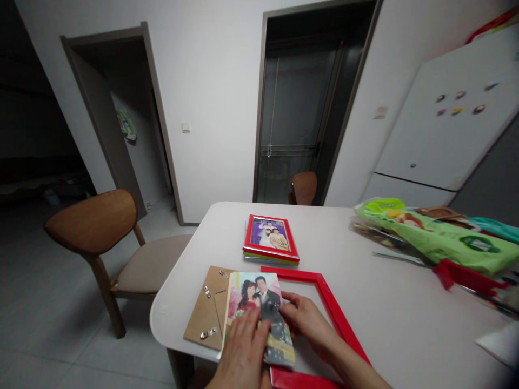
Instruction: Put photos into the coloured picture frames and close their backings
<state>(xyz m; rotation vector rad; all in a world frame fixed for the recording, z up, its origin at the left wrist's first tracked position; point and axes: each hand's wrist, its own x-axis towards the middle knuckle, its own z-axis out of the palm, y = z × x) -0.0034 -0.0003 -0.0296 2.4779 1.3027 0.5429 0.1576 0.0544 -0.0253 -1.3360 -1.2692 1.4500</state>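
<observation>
A wedding photo of a couple lies across the wooden backing board and a red picture frame near the table's front edge. My left hand rests on the photo's lower left, fingers stretched over its surface; its thumb shows just below the bottom edge. At the photo's right edge my right hand is closed, thumb and fingers pinching the side. Metal clips dot the brown back of the board. Behind these sits a stack of smaller framed pictures, the top one with a red border.
The white table has rounded corners. Snack bags and other packages crowd its right side, with white paper nearer me. A wooden chair stands left; another chair shows behind the table. A fridge is back right.
</observation>
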